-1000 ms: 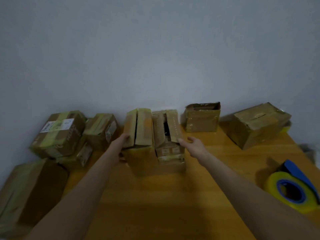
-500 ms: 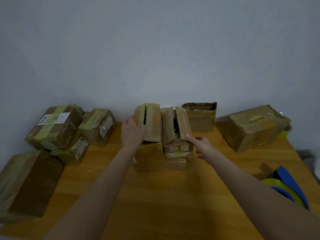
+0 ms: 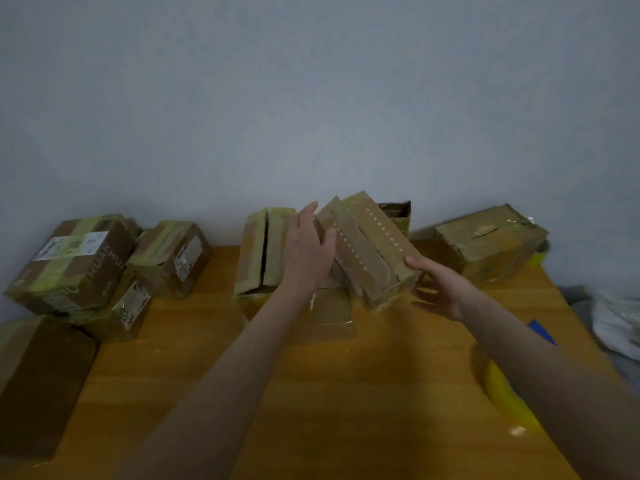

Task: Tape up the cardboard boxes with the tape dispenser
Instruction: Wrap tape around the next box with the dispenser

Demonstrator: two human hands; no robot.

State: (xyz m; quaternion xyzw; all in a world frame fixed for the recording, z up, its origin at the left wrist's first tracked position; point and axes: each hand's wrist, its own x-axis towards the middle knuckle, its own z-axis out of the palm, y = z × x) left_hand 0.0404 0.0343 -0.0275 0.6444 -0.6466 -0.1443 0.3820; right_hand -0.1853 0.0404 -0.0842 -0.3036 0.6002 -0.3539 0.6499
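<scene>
Narrow cardboard box (image 3: 367,247), top flaps edged with pale dots, held tilted above the far middle of the wooden table (image 3: 346,393); left hand (image 3: 306,252) clasps its left side, thumb on the top flap; right hand (image 3: 441,292) grips the near corner, thumb above, fingers beneath; tape dispenser (image 3: 505,400), yellow roll with blue handle, lies near the table's right edge, partly hidden by the right forearm; upright box (image 3: 259,251) stands just left of the held one; taped boxes (image 3: 72,261) are stacked far left.
</scene>
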